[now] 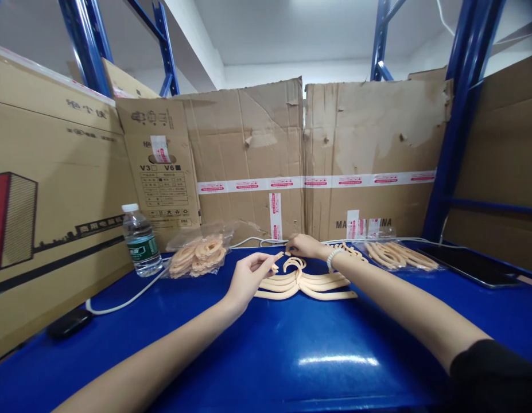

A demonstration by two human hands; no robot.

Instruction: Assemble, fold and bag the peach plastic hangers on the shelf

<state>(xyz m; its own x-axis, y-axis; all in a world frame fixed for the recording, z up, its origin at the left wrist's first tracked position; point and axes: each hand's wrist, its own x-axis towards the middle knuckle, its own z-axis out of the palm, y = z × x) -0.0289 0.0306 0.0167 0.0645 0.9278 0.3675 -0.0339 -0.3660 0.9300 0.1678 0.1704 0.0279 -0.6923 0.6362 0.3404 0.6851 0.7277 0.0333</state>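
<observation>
Short beige strip (pixel 280 255): pinched in left hand (pixel 251 274) near curved strips (pixel 299 281), needed light pressure; couldn't tell grip of right hand (pixel 306 246) beyond them.

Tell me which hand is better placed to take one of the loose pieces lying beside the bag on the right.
The right hand, I'd judge: its wrist is close to the loose pieces, while the left hand is farther off and pinches a small piece.

Bright light from above, and there's glare!
White streak across the glossy blue tabletop (pixel 266 350), blue metal posts (pixel 463 115) splaying at the edges.
</observation>
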